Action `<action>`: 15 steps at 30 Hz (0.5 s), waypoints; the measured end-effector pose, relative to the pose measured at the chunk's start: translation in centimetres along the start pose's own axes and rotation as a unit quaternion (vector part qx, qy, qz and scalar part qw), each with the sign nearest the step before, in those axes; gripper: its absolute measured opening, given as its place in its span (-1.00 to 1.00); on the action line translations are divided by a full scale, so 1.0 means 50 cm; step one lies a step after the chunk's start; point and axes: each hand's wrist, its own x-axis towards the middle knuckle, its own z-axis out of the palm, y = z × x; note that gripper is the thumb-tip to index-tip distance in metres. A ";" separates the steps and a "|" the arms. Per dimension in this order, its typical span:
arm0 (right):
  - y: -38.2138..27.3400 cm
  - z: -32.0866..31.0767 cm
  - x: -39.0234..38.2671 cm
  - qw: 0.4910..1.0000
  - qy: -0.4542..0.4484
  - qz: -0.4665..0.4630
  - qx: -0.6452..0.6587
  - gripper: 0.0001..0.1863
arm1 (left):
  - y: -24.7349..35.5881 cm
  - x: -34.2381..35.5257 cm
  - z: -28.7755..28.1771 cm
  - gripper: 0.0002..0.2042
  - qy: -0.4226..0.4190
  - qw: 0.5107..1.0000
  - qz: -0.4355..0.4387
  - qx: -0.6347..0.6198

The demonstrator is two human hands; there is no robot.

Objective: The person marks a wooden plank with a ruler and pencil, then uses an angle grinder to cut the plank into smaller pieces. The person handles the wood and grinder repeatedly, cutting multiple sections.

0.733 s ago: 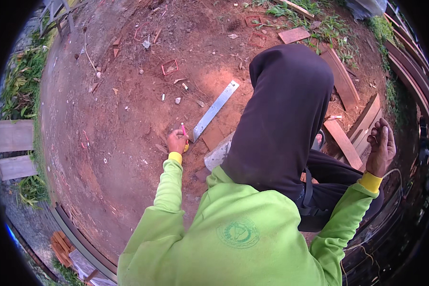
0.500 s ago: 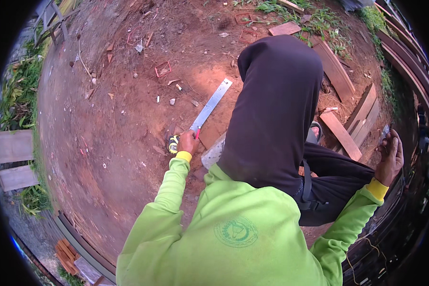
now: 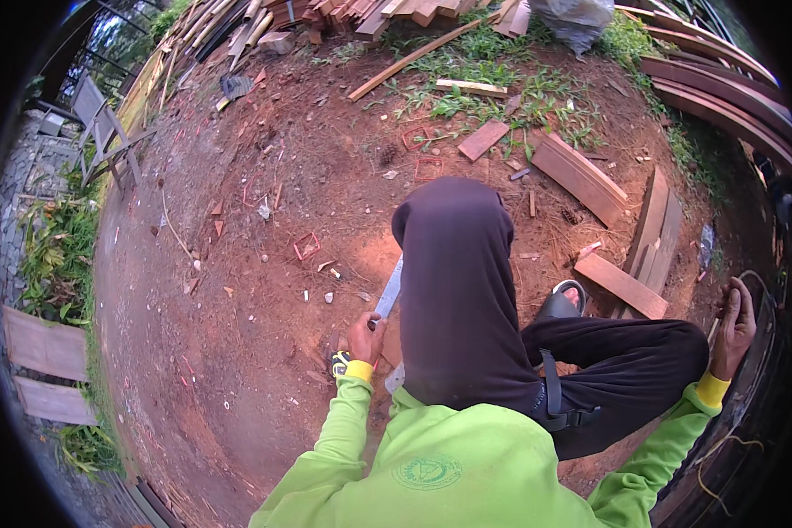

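Note:
My left hand (image 3: pixel 363 339) is closed on the near end of a flat silver metal strip (image 3: pixel 389 289), whose far part disappears behind my dark-trousered raised knee. A red pencil-like stick shows at that hand. A yellow-and-black tape measure (image 3: pixel 340 362) lies beside the hand, with a pale stone block (image 3: pixel 395 377) partly visible by my thigh. My right hand (image 3: pixel 732 327) is out at the far right beside a pale cord, fingers raised and loosely bent, with nothing clearly in them.
Loose boards (image 3: pixel 579 180) and a short plank (image 3: pixel 621 284) lie right of my knee. Timber stacks (image 3: pixel 713 106) line the right and back, near a wrapped bundle (image 3: pixel 572 19). A wooden frame (image 3: pixel 101 132), plants and two panels (image 3: pixel 44 343) are at the left.
The view has tilted up, showing more timber behind. My left hand has moved onto the metal strip's end, and my right hand has shifted outward to the right.

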 end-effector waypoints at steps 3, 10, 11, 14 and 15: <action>-0.020 0.009 -0.019 1.000 -0.007 0.016 -0.010 -0.75 | 0.139 0.082 -0.004 -0.81 0.030 0.971 0.043 -0.231; -0.059 0.047 -0.038 0.985 -0.124 0.001 -0.123 -0.79 | 0.627 0.319 -0.058 -0.68 -0.120 0.918 0.199 -0.322; -0.057 0.042 -0.037 0.979 -0.154 0.003 -0.133 -0.77 | 0.690 0.341 -0.032 -0.68 -0.151 0.923 0.231 -0.269; -0.067 0.040 -0.011 0.957 -0.250 0.005 -0.150 -0.71 | 0.820 0.430 0.053 -0.70 -0.278 0.911 0.280 -0.122; -0.065 0.045 0.001 0.950 -0.276 0.012 -0.143 -0.70 | 0.842 0.466 0.088 -0.72 -0.320 0.906 0.262 -0.086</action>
